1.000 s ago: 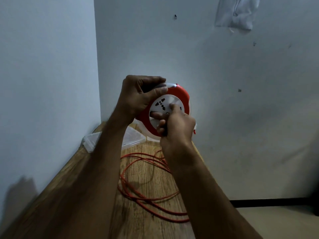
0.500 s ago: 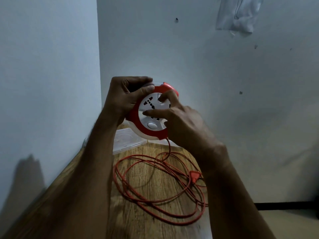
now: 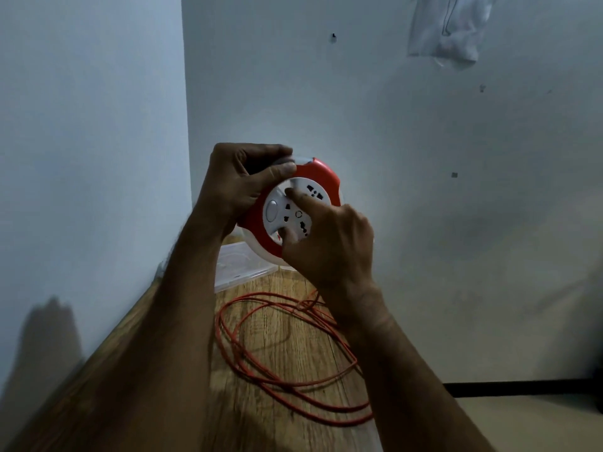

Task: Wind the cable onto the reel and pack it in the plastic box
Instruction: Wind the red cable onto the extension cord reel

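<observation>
Left hand clamps the red reel steady above the desk while right hand pinches and should turn its white face smoothly, feeding the loose cable without kinks.

A plain room in a home or small workroom is suggested; which of the two cannot be told. A corner is formed by two bare, pale painted walls, marked with small holes and scuffs. A crumpled clear plastic bag is fixed high on the right wall. A wood-grain bench is set into the corner. A dark skirting strip is seen low on the right, above a light floor.
</observation>
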The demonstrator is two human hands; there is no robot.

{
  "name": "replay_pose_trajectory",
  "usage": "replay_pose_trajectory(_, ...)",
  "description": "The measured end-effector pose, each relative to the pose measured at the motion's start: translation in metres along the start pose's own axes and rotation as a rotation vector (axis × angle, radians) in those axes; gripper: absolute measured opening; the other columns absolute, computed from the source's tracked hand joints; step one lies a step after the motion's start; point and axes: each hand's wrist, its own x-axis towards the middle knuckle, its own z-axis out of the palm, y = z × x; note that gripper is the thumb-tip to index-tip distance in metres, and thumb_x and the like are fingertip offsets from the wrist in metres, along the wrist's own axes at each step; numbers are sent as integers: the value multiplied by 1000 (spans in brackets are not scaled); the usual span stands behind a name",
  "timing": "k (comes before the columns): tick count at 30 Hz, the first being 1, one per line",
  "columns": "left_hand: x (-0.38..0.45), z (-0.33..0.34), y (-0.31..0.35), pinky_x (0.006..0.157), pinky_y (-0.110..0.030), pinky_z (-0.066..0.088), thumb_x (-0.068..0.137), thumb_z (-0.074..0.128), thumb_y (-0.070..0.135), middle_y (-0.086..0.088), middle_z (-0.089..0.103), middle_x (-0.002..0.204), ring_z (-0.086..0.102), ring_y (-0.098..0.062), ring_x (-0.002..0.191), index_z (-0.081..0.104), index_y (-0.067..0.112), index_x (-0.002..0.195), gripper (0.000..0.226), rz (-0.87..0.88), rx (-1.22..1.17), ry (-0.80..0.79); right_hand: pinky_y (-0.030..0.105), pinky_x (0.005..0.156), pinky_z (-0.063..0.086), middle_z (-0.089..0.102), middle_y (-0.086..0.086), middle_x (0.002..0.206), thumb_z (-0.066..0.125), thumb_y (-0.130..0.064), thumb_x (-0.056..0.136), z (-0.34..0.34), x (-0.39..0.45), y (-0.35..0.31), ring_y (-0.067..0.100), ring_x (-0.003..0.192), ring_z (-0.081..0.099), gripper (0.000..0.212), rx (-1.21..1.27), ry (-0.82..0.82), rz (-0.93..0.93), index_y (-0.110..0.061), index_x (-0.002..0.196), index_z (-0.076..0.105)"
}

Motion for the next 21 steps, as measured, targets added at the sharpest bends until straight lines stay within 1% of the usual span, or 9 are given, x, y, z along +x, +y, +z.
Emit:
replay_pose_trajectory(2, 0, 2, 0, 90, -35, 61, 88, 74, 25, 0, 73, 117, 72, -13, 103, 71, 11, 121, 36, 3, -13, 0, 25, 64, 61, 77, 10, 96, 78, -40, 80, 2, 0, -3, 20, 69, 74, 56, 61, 36, 65, -11, 126, 67)
replay_pose_trajectory(5, 0, 8, 2, 88, -36, 61, 87, 75, 23, -3, 74, 116, 73, -13, 102, 71, 7, 120, 37, 37, -32, -12, -1, 59, 43, 74, 7, 96, 78, -41, 82, 4, 0, -8, 15, 71, 71, 54, 147, 120, 220, -5, 119, 63)
replay_pose_trajectory(7, 1, 14, 5, 88, -35, 61, 87, 76, 25, -5, 74, 117, 73, -12, 103, 71, 7, 120, 38, 86, -2, -14, -6, 54, 39, 68, 1, 98, 78, -39, 84, 4, 0, -12, 6, 74, 64, 52, 274, 150, 387, -6, 119, 58)
replay_pose_trajectory(10, 3, 21, 7, 89, -28, 60, 87, 76, 29, -4, 73, 120, 72, -10, 104, 70, 8, 122, 41, 170, 86, -17, 13, 66, 59, 64, -3, 108, 76, -42, 86, 9, 0, -13, 7, 87, 67, 53, 565, 147, 714, -9, 121, 55)
replay_pose_trajectory(12, 3, 24, 6, 89, -25, 59, 87, 76, 30, -5, 73, 119, 73, -9, 102, 71, 8, 121, 42, 201, 107, -22, 26, 52, 60, 70, 7, 102, 75, -47, 85, 13, 2, -15, 12, 75, 71, 50, 782, 142, 982, -9, 114, 59)
replay_pose_trajectory(15, 3, 24, 3, 83, -21, 59, 87, 76, 28, -4, 74, 116, 73, -4, 97, 71, 7, 120, 40, 207, 116, -57, 20, 39, 43, 73, 14, 88, 74, -43, 87, 7, 6, -22, 8, 42, 56, 42, 1192, 105, 1414, -8, 107, 62)
replay_pose_trajectory(17, 3, 24, 1, 80, -17, 58, 87, 76, 27, -3, 74, 114, 72, 0, 95, 71, 7, 120, 39, 203, 114, -81, 16, 36, 40, 75, 20, 100, 74, -37, 89, -4, 8, -26, 6, 37, 53, 44, 1527, 126, 1612, -7, 116, 56)
replay_pose_trajectory(19, 3, 25, 1, 79, -17, 58, 87, 76, 27, -3, 74, 115, 72, 1, 94, 71, 7, 120, 39, 196, 105, -94, 14, 33, 39, 72, 25, 111, 72, -33, 91, -11, 9, -27, 7, 34, 53, 46, 1738, 164, 1676, -5, 122, 51)
replay_pose_trajectory(21, 3, 28, 2, 80, -19, 59, 87, 76, 27, -3, 74, 115, 73, -2, 95, 71, 7, 121, 39, 192, 84, -96, 14, 33, 38, 73, 24, 109, 71, -36, 92, -14, 10, -28, 6, 33, 51, 45, 1728, 168, 1684, -5, 119, 51)
